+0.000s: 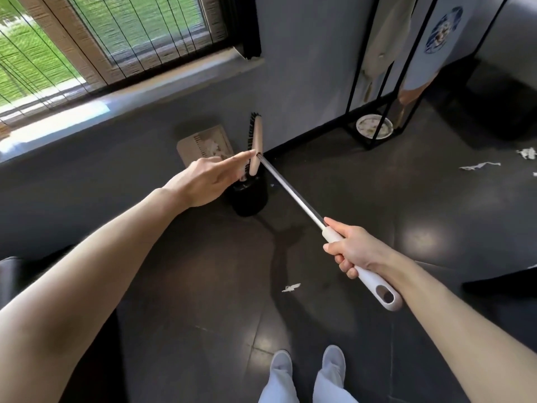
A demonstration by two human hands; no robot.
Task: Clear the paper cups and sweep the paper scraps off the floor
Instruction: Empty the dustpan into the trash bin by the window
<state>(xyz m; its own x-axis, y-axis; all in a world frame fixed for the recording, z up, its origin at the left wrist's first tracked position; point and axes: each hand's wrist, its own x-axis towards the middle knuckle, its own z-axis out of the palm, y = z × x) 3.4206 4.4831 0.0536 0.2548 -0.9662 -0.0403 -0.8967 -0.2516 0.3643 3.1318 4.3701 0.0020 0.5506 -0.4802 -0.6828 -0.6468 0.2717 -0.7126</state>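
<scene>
My right hand [353,250] grips the white handle of a broom [293,196], whose metal shaft runs up-left to a beige brush head [257,141] with black bristles, raised off the floor. My left hand [210,180] reaches out with straight fingers, fingertips touching the brush head where it meets the shaft. A beige dustpan [197,144] leans by the wall with white scraps in it. A black bin [250,196] stands under the brush head. Paper scraps lie on the dark floor: one [290,287] near my feet, others [479,165] at the right.
A black metal rack [374,82] stands at the right wall with a white bowl [374,126] at its base. A window with blinds [101,39] fills the upper left. My shoes [308,362] are at the bottom. A dark seat edge [11,266] shows at left.
</scene>
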